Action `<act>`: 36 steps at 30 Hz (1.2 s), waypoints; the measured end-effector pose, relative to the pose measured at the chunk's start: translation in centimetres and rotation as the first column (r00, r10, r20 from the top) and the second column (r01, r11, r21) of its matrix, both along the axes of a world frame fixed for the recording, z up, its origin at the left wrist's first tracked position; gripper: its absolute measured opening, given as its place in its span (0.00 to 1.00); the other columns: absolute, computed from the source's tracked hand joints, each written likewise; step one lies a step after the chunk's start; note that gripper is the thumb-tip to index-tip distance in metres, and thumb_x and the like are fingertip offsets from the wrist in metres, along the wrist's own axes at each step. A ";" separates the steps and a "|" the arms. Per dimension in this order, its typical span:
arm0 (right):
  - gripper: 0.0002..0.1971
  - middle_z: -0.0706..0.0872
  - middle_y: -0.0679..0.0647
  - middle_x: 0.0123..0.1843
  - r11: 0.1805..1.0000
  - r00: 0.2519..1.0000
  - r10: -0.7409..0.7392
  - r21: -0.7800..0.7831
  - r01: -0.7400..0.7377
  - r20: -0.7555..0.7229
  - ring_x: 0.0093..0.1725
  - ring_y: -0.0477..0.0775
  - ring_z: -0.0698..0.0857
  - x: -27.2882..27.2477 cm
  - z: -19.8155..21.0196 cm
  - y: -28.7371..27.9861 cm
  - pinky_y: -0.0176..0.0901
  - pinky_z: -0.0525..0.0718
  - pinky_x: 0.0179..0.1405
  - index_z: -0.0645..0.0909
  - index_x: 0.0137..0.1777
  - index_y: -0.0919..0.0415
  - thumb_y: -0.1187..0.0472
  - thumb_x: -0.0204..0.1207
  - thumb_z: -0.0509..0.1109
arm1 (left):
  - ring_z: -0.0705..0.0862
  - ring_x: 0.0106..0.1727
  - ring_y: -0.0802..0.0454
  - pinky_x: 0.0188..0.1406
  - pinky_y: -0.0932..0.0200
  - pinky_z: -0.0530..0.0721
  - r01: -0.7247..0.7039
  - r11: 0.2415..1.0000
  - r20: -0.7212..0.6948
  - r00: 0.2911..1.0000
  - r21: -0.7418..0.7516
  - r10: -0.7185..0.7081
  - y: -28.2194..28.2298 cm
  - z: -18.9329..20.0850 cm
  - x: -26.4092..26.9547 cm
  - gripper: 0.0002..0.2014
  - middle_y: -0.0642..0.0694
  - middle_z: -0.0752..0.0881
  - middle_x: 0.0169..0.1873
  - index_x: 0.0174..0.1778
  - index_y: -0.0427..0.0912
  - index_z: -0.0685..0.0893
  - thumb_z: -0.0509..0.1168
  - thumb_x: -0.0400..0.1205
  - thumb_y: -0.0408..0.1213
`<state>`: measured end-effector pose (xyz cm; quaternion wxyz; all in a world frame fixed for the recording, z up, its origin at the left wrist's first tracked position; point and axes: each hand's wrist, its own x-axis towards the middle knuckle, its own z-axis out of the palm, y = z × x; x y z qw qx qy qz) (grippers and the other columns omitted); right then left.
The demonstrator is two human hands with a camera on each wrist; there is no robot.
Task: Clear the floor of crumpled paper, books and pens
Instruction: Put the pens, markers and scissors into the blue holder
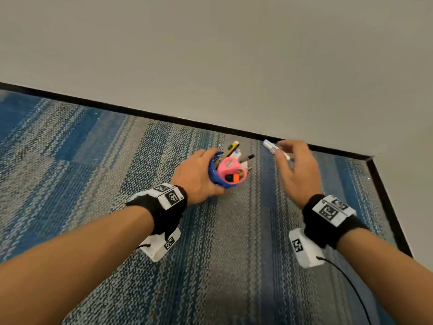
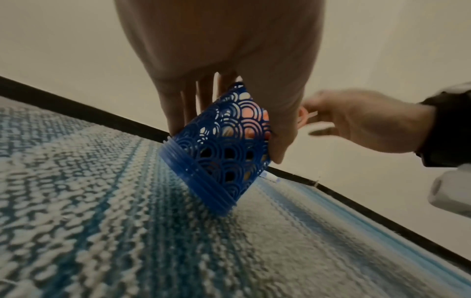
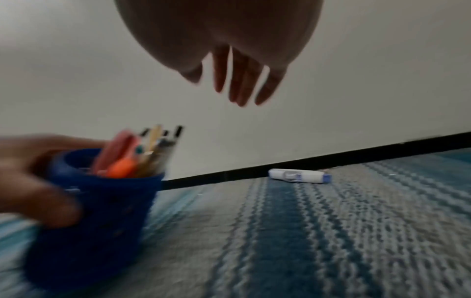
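My left hand [image 1: 202, 174] grips a blue lattice pen holder [image 1: 221, 181], tilted, its base at the carpet. Inside stand several pens [image 1: 233, 147], pink scissors [image 1: 230, 166] and an orange highlighter [image 1: 234, 178]. In the left wrist view my fingers [image 2: 178, 108] and thumb wrap the pen holder [image 2: 224, 153]. A white pen with a blue tip [image 3: 298, 176] lies on the carpet by the baseboard. My right hand [image 1: 284, 153] hovers over the white pen [image 1: 270, 146], fingers [image 3: 242, 86] spread and empty, clear of it in the right wrist view.
Blue and grey striped carpet [image 1: 234, 254] covers the floor. A grey wall [image 1: 234, 55] with a black baseboard [image 1: 140, 112] runs just behind the pen and turns a corner at the right [image 1: 375, 165].
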<state>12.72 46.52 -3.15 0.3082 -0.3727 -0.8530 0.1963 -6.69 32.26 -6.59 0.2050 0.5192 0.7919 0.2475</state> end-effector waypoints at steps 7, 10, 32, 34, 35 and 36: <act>0.43 0.66 0.66 0.78 0.952 0.803 -0.088 -0.187 0.242 0.590 0.77 0.66 0.67 -0.9 -8.1 8.6 0.57 0.69 0.74 0.63 0.79 0.64 0.56 0.67 0.80 | 0.80 0.63 0.49 0.60 0.47 0.82 -0.029 0.998 -0.085 0.996 -0.053 0.025 2.8 -0.7 -0.9 0.47 0.52 0.78 0.64 0.72 0.52 0.69 0.73 0.58 0.67; 0.48 0.57 0.62 0.84 0.941 0.809 -0.039 -0.250 0.227 0.587 0.82 0.63 0.59 -2.0 -9.6 9.9 0.57 0.62 0.80 0.56 0.83 0.63 0.59 0.67 0.78 | 0.81 0.61 0.49 0.56 0.48 0.82 0.002 0.991 -0.128 0.992 -0.130 -0.018 4.2 -0.3 -1.2 0.46 0.52 0.78 0.64 0.72 0.51 0.68 0.72 0.60 0.68; 0.20 0.79 0.52 0.49 0.867 0.988 -0.062 -0.498 -0.016 -0.139 0.46 0.48 0.80 -7.0 11.6 -3.2 0.39 0.81 0.47 0.70 0.59 0.50 0.52 0.71 0.73 | 0.82 0.47 0.46 0.44 0.50 0.83 -0.135 0.977 -0.004 0.991 -0.165 0.136 2.5 13.5 0.5 0.36 0.50 0.81 0.50 0.57 0.50 0.76 0.76 0.56 0.62; 0.19 0.77 0.46 0.50 0.883 0.999 -0.001 -0.468 -0.024 -0.052 0.57 0.55 0.77 -6.7 15.1 -5.4 0.54 0.81 0.56 0.73 0.60 0.48 0.48 0.70 0.71 | 0.82 0.46 0.47 0.43 0.49 0.84 -0.169 0.975 0.032 0.984 -0.143 0.176 1.2 17.9 1.7 0.36 0.50 0.81 0.50 0.58 0.49 0.74 0.76 0.57 0.59; 0.20 0.76 0.44 0.52 0.899 1.000 0.028 -0.438 -0.022 0.006 0.61 0.55 0.73 -6.4 17.3 -6.4 0.58 0.79 0.60 0.74 0.63 0.48 0.48 0.72 0.70 | 0.82 0.46 0.48 0.43 0.49 0.84 -0.180 0.974 0.051 0.981 -0.134 0.189 0.5 20.3 2.3 0.35 0.50 0.81 0.50 0.58 0.48 0.74 0.76 0.59 0.58; 0.20 0.74 0.45 0.54 0.923 0.996 0.053 -0.383 -0.019 0.078 0.62 0.54 0.70 -6.1 19.8 -7.4 0.57 0.76 0.63 0.74 0.66 0.48 0.49 0.74 0.68 | 0.82 0.46 0.48 0.43 0.49 0.83 -0.186 0.975 0.064 0.979 -0.121 0.195 -0.2 22.8 2.9 0.32 0.50 0.81 0.50 0.57 0.47 0.73 0.75 0.61 0.56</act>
